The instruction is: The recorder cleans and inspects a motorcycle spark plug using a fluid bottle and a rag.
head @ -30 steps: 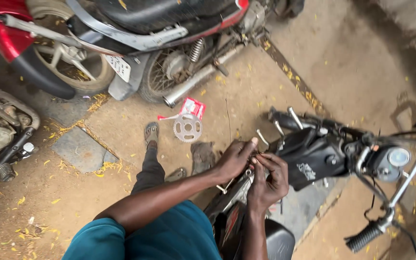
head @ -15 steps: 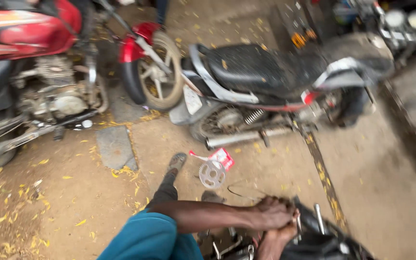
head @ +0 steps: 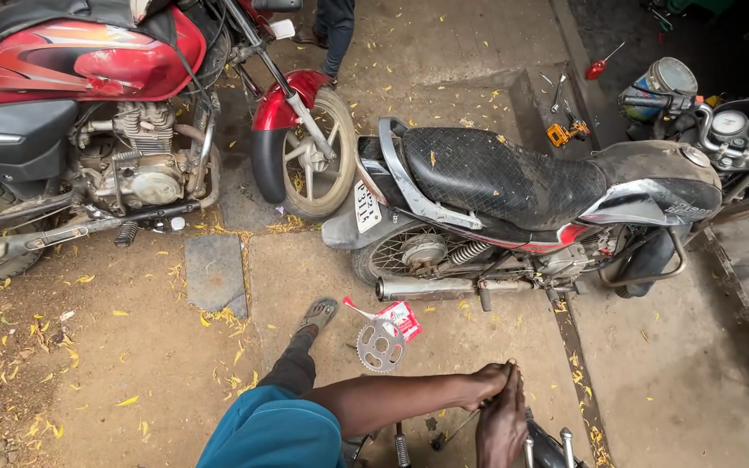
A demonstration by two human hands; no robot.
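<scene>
My left hand (head: 487,386) and my right hand (head: 501,426) are pressed together at the bottom edge, closed on a part of a motorcycle (head: 541,451) that is mostly cut off by the frame. What they grip is hidden between the fingers. My left arm reaches in from a teal sleeve (head: 270,433). My foot in a sandal (head: 316,315) rests on the ground to the left. Just beside it lie a steel sprocket (head: 381,345) and a red and white packet (head: 402,319).
A black motorcycle (head: 513,182) stands across the middle, its exhaust (head: 426,288) near the sprocket. A red motorcycle (head: 80,69) and a red-fendered front wheel (head: 309,156) stand at the left. Hand tools (head: 563,133) lie at the top right. Another person's legs (head: 331,30) stand at the top.
The view has swung up and away, so the motorcycle under my hands has dropped to the bottom edge. My hands stay together on it, now clasped more tightly.
</scene>
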